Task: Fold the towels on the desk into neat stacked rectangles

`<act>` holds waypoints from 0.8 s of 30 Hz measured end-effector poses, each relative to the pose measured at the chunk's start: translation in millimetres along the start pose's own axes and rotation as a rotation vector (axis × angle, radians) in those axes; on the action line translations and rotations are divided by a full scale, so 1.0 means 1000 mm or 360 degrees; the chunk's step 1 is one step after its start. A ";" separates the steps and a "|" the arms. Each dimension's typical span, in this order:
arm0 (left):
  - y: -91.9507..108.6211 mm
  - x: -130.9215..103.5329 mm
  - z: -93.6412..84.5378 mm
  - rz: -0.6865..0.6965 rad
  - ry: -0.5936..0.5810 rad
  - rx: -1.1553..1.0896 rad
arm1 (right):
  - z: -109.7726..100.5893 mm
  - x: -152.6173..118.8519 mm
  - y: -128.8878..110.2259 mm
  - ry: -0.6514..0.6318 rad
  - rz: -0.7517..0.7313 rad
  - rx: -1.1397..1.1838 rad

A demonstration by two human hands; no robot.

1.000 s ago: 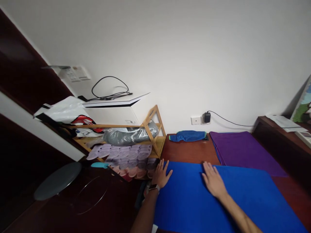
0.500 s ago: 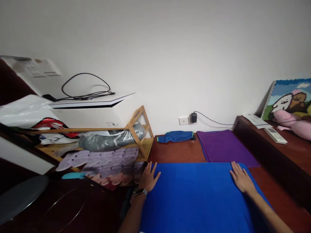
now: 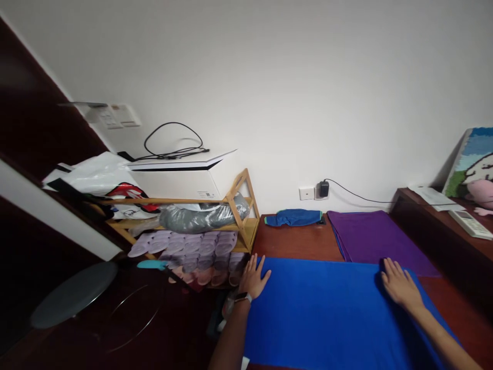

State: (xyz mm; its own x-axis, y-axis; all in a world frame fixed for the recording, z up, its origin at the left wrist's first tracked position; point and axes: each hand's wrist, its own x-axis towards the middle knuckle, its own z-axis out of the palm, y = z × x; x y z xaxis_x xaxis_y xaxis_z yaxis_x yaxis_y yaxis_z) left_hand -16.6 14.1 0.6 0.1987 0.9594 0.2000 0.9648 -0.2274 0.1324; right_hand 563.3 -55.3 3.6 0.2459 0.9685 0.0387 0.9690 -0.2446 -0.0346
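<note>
Both grips are wide and empty: left hand (image 3: 254, 278) and right hand (image 3: 401, 289) lie palm-down near the far corners of the blue cloth (image 3: 316, 313) on the tabletop (image 3: 296, 244). Light, even outward pressure should limit wrinkles.

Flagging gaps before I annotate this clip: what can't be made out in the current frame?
- Blue cloth under left hand and right hand: head view, covered by the hands.
- Picture board, right part: head view, cut off by right edge.
- Wall panel markings: head view, blurred.
- White box label text: head view, too small.
</note>
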 end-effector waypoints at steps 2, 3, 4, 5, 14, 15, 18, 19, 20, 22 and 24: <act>0.000 -0.001 0.001 -0.0002 0.0007 -0.0011 | -0.012 -0.006 -0.062 0.0152 -0.0185 0.0108; 0.000 -0.001 0.001 -0.0001 0.0013 -0.0016 | -0.016 -0.011 -0.098 0.0171 -0.0314 0.0186; 0.000 0.000 0.002 0.0002 0.0016 -0.0019 | -0.020 -0.018 -0.134 0.0148 -0.0438 0.0259; 0.000 0.000 0.002 0.0003 0.0014 -0.0020 | -0.021 -0.026 -0.169 0.0109 -0.0568 0.0326; -0.005 0.004 0.005 0.0047 0.0015 -0.0002 | -0.003 -0.046 -0.169 -0.0095 -0.0612 0.0437; -0.005 0.005 0.005 0.0051 0.0018 0.0000 | 0.000 -0.043 -0.136 -0.0087 -0.0520 0.0386; -0.005 0.005 0.006 0.0042 0.0029 0.0005 | 0.008 -0.033 -0.034 -0.0070 -0.0195 0.0276; -0.004 0.005 0.006 0.0036 0.0032 0.0007 | 0.012 -0.030 -0.004 -0.0063 -0.0063 0.0270; -0.003 0.005 0.005 0.0034 0.0033 0.0008 | 0.016 -0.027 0.022 -0.0062 0.0020 0.0282; -0.001 0.005 0.003 0.0031 0.0022 0.0011 | 0.024 -0.022 0.059 -0.0040 0.0098 0.0357; 0.002 0.004 0.000 0.0027 0.0000 0.0014 | 0.033 -0.019 0.079 0.0007 0.0093 0.0475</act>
State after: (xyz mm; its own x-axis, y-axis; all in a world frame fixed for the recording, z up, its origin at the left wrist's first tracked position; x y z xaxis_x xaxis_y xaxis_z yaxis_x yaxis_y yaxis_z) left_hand -14.3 17.4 1.8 0.2152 0.9555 0.2019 0.9627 -0.2422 0.1203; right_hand 634.8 -91.3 -33.3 0.3015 0.9529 0.0323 0.9036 -0.2748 -0.3287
